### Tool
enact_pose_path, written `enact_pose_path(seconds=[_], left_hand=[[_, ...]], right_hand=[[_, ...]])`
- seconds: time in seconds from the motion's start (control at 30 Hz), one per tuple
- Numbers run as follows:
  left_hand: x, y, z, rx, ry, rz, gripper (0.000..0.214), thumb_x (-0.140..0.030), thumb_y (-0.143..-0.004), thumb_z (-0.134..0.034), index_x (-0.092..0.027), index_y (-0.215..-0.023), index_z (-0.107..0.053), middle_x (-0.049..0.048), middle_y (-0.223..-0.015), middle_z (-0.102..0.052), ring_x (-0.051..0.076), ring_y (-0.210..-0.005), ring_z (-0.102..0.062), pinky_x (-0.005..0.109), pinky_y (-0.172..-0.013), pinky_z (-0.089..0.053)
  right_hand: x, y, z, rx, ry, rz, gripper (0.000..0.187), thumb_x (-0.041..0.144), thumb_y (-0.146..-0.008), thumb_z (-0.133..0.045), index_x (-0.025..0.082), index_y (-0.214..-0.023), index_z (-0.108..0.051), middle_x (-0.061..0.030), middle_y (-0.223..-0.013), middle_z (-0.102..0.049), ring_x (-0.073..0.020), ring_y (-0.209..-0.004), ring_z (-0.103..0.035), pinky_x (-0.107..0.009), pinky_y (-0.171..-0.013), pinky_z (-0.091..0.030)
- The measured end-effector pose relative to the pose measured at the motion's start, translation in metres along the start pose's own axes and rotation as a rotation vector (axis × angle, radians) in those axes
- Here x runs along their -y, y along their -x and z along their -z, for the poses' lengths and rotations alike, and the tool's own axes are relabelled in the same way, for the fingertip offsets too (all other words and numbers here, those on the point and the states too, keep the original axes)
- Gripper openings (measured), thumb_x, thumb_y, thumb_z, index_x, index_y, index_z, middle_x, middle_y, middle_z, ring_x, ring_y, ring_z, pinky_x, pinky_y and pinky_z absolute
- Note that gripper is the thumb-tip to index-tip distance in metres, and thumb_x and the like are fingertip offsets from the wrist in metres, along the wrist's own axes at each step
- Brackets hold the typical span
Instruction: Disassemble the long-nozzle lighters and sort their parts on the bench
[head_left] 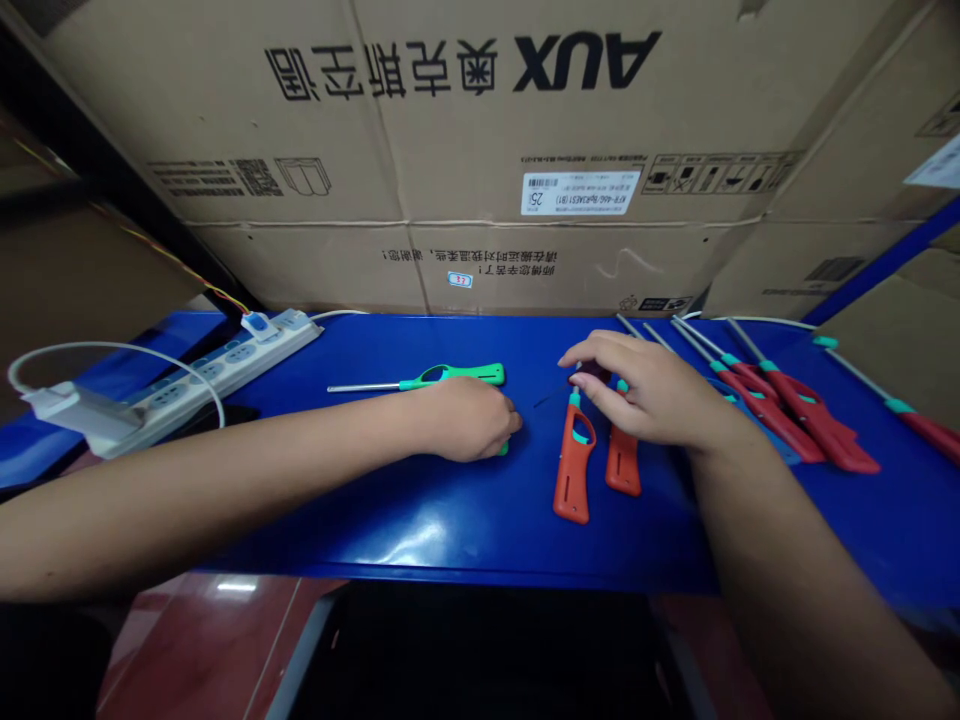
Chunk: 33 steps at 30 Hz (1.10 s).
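My left hand [469,418] is closed palm-down over the blue tabletop, with a bit of a green lighter [504,449] showing under its fingers; the rest is hidden. Just behind it lies a long-nozzle green lighter [469,374], its metal tube pointing left. My right hand [645,390] pinches a screwdriver [594,371] with a dark handle between thumb and fingers, its thin shaft slanting down to the left. Below that hand lie two orange-red lighters, one in full view [573,480] and one partly covered [624,465].
Several red lighters [814,420] and a blue one [787,440] lie at the right. A white power strip [232,365] with plugs and a cable [120,346] sits at the left. Behind the blue table [360,510] stands a large cardboard panel [450,150].
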<state>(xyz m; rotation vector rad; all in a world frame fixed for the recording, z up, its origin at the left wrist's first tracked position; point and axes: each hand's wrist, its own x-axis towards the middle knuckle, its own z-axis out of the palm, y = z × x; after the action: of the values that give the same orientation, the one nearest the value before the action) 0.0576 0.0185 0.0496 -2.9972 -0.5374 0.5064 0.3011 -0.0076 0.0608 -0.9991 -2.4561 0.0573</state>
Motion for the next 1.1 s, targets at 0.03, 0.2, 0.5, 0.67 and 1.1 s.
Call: enact_pose_path(seconds=[0.03, 0.2, 0.5, 0.67, 1.1], left_hand=[[-0.002, 0.000, 0.004, 0.010, 0.010, 0.000, 0.020, -0.025, -0.093, -0.050, -0.016, -0.094, -0.068, 0.0108, -0.088, -0.072, 0.024, -0.074, -0.066, 0.032, -0.062, -0.043], [-0.005, 0.007, 0.024, -0.054, 0.073, 0.116, 0.019, -0.025, -0.089, -0.052, -0.018, -0.093, -0.069, 0.0086, -0.083, -0.072, 0.022, -0.068, -0.064, 0.030, -0.057, -0.041], [0.116, 0.096, -0.038, -0.341, 0.203, 0.707, 0.032, -0.037, -0.082, -0.052, -0.019, -0.094, -0.077, 0.0073, -0.094, -0.075, 0.022, -0.084, -0.067, 0.029, -0.076, -0.046], [0.136, 0.115, -0.075, -0.246, 0.290, 0.763, 0.032, -0.040, -0.077, -0.056, -0.023, -0.090, -0.079, 0.0053, -0.095, -0.076, 0.022, -0.082, -0.067, 0.029, -0.075, -0.046], [0.122, 0.116, -0.062, -0.404, 0.296, 0.776, 0.035, -0.045, -0.085, -0.054, -0.018, -0.095, -0.074, 0.0075, -0.093, -0.073, 0.021, -0.082, -0.064, 0.032, -0.079, -0.048]], right_hand=[[-0.001, 0.001, 0.001, -0.004, 0.001, -0.009, 0.021, 0.025, -0.094, -0.052, 0.019, -0.111, -0.061, -0.0088, -0.106, -0.068, -0.0211, -0.095, -0.065, -0.034, -0.083, -0.049], [-0.008, 0.005, 0.005, -0.027, 0.010, -0.044, 0.022, 0.026, -0.093, -0.053, 0.018, -0.112, -0.062, -0.0092, -0.108, -0.069, -0.0221, -0.097, -0.065, -0.035, -0.084, -0.049], [-0.010, 0.004, 0.003, -0.094, 0.020, -0.052, 0.023, 0.026, -0.096, -0.051, 0.020, -0.114, -0.063, -0.0075, -0.106, -0.070, -0.0202, -0.093, -0.067, -0.033, -0.082, -0.052], [-0.007, 0.000, -0.006, -0.076, 0.069, -0.018, 0.023, 0.027, -0.097, -0.051, 0.020, -0.110, -0.068, -0.0082, -0.107, -0.072, -0.0221, -0.099, -0.067, -0.036, -0.086, -0.052], [-0.025, 0.015, 0.007, -0.393, -0.240, -0.253, 0.020, 0.044, -0.087, -0.066, 0.024, -0.084, -0.068, -0.0029, -0.079, -0.071, -0.0192, -0.072, -0.066, -0.033, -0.067, -0.051]])
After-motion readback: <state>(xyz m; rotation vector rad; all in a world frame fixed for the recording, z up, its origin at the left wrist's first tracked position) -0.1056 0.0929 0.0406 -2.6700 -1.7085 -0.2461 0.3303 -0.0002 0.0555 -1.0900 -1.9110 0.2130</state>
